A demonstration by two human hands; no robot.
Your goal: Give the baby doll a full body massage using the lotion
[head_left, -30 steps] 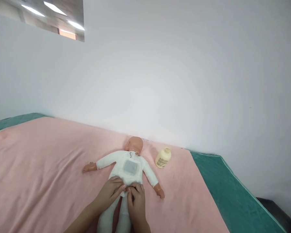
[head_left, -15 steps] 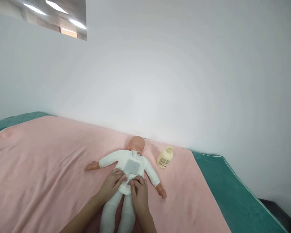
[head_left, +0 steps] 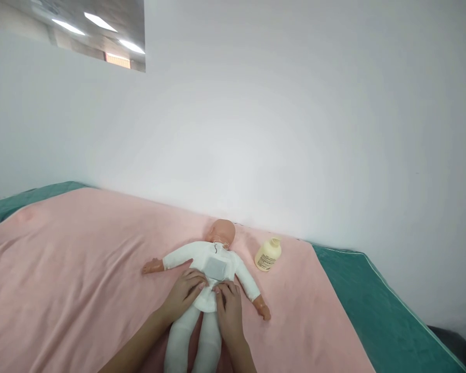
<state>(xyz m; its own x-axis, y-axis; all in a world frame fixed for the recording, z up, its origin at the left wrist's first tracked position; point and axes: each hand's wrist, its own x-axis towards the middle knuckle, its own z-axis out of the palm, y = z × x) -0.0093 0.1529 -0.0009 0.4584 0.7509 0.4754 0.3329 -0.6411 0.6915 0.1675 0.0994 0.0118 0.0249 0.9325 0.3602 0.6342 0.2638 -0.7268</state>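
A doll (head_left: 196, 254) with a white cloth body lies face down on a pink blanket (head_left: 81, 259), its head toward the wall. On its upper back is a grey rectangular patch (head_left: 215, 269). Both hands rest at the doll's lower back, just below the patch. My left hand (head_left: 186, 291) has its fingers bent and closed on the white cloth. Close beside it on the right, my right hand (head_left: 229, 303) is also closed, its fingertips pinching the cloth. The fingertips partly cover the fabric between them.
A cream bottle (head_left: 267, 255) with printed text stands to the right of the doll's head. Green sheet (head_left: 384, 305) shows beyond the blanket at both sides. A white wall (head_left: 256, 114) rises behind, with an opening at upper left.
The whole view has shifted slightly, so everything appears a little further right and lower. The cloth between my hands looks flatter, and both hands remain at the doll's lower back.
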